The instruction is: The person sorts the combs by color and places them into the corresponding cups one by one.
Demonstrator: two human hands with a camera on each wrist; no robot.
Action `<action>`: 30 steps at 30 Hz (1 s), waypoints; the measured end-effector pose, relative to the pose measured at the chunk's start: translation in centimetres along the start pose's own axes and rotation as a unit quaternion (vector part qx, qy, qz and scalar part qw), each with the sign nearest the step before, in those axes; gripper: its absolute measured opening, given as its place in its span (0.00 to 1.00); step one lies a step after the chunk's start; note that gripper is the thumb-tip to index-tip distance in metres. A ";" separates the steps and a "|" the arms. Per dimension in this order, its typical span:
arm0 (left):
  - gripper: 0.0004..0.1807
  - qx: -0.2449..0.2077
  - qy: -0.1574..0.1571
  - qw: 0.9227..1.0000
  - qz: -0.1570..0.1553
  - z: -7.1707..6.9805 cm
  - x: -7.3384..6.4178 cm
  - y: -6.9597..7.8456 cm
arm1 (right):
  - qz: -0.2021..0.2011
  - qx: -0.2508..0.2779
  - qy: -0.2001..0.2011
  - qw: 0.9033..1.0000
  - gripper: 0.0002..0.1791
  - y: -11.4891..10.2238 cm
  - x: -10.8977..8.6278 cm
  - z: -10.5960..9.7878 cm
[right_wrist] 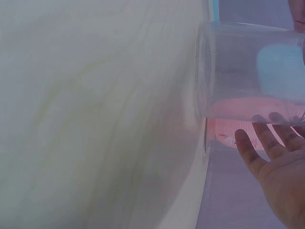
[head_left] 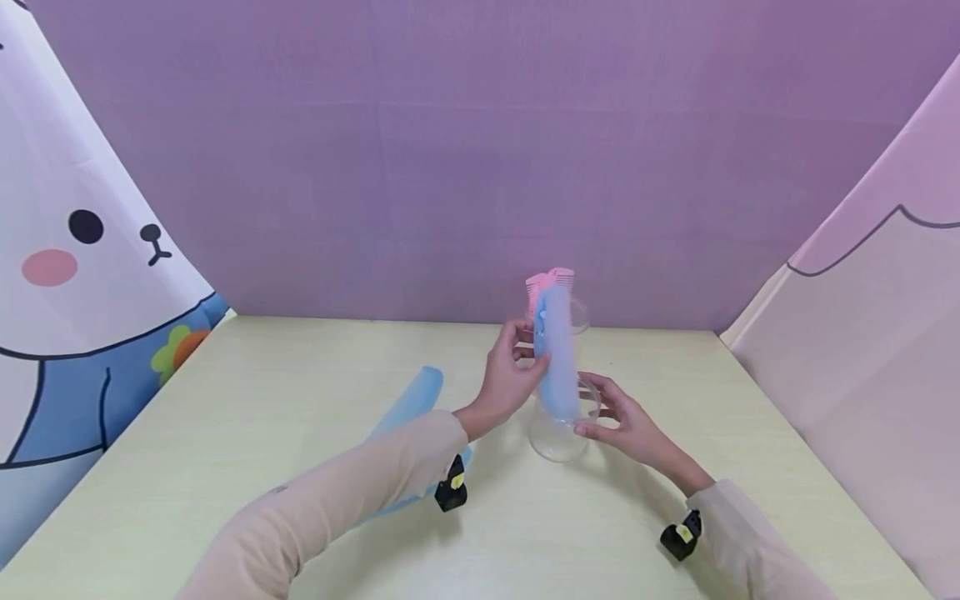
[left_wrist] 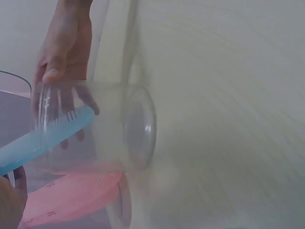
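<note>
My left hand [head_left: 510,375] pinches a light blue comb [head_left: 557,358] between thumb and fingers, tilted close to upright. The comb's lower end is inside a clear cup [left_wrist: 109,129], above its bottom, as the left wrist view shows. Around the cup's right side my right hand [head_left: 633,429] holds on, thumb in front and fingers behind. The cup stands upright on the table. In the right wrist view the fingers [right_wrist: 269,140] lie along its wall. Directly behind is a second clear cup [head_left: 581,317] with pink combs [left_wrist: 76,195] standing in it, partly hidden by the blue comb.
Another blue comb [head_left: 416,404] lies on the pale wooden table [head_left: 247,400], left of the cups. Part of a further blue piece [head_left: 405,502] shows beneath the left sleeve [head_left: 360,475]. A purple cloth [head_left: 480,167] hangs behind the table, with printed cloths at both sides.
</note>
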State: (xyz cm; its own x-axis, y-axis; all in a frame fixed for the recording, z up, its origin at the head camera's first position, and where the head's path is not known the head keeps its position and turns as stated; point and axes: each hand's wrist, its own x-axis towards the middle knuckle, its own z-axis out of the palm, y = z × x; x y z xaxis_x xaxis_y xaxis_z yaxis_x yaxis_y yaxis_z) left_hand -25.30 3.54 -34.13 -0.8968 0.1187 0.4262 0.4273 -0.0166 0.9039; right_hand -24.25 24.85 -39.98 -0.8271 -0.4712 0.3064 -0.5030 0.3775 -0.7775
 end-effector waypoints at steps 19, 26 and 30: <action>0.21 0.061 -0.056 0.997 -0.009 0.3 -0.1 -2.7 | -0.001 -0.001 -0.004 1.000 0.37 0.1 -0.1 0.0; 0.20 0.088 -0.079 0.993 -0.009 0.2 0.2 -2.9 | 0.002 -0.001 -0.002 1.000 0.37 0.0 0.0 0.0; 0.21 0.098 -0.090 0.991 -0.015 0.0 0.4 -3.1 | 0.000 0.000 -0.002 1.000 0.37 0.0 0.0 0.0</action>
State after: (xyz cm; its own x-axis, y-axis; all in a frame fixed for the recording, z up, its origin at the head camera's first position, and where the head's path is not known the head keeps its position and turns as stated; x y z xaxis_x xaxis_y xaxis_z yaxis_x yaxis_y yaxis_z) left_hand -26.97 3.62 -36.74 -0.8820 0.2924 0.3695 0.4305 0.1811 0.8842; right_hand -24.22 24.87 -40.00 -0.8260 -0.4747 0.3041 -0.5029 0.3768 -0.7779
